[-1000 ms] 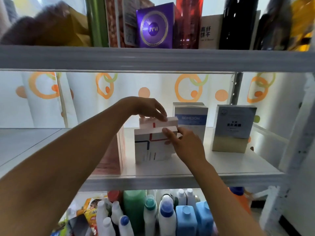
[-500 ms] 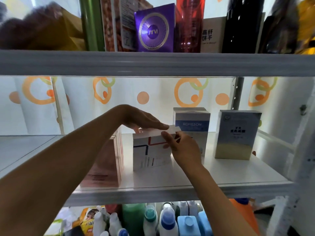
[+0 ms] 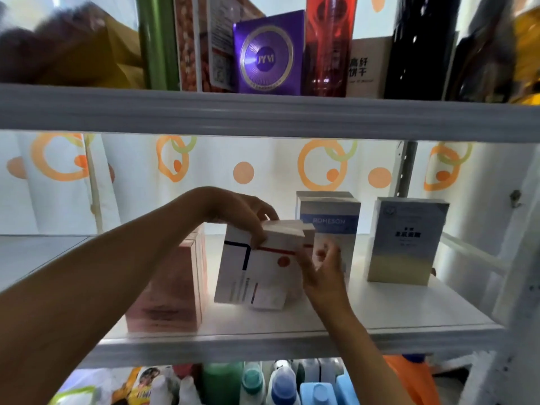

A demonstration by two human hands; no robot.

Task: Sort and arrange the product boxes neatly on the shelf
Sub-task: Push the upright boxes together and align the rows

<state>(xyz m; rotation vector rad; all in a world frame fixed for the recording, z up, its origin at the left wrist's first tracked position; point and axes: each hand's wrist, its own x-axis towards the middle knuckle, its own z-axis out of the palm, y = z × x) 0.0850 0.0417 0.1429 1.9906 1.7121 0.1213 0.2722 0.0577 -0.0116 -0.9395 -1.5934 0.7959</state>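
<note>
A white box with blue and red lines (image 3: 254,273) stands on the middle shelf (image 3: 321,325), tilted toward me. My left hand (image 3: 242,211) grips its top edge from above. My right hand (image 3: 321,267) presses against the box's right side, fingers blurred. A second similar white box (image 3: 306,229) shows just behind it. A pink box (image 3: 172,287) stands to its left. To the right stand a blue-and-white ROMESON box (image 3: 330,220) and a pale blue-and-cream box (image 3: 406,241).
The upper shelf (image 3: 263,112) carries a purple box (image 3: 267,62), a red bottle (image 3: 328,45) and dark bottles (image 3: 420,45). Plastic bottles (image 3: 280,384) fill the level below. A white upright post (image 3: 520,258) bounds the right side. A patterned curtain hangs behind.
The white lined box has tipped forward and slid a little toward me under my left hand. My right hand moved from its top corner down to its right side.
</note>
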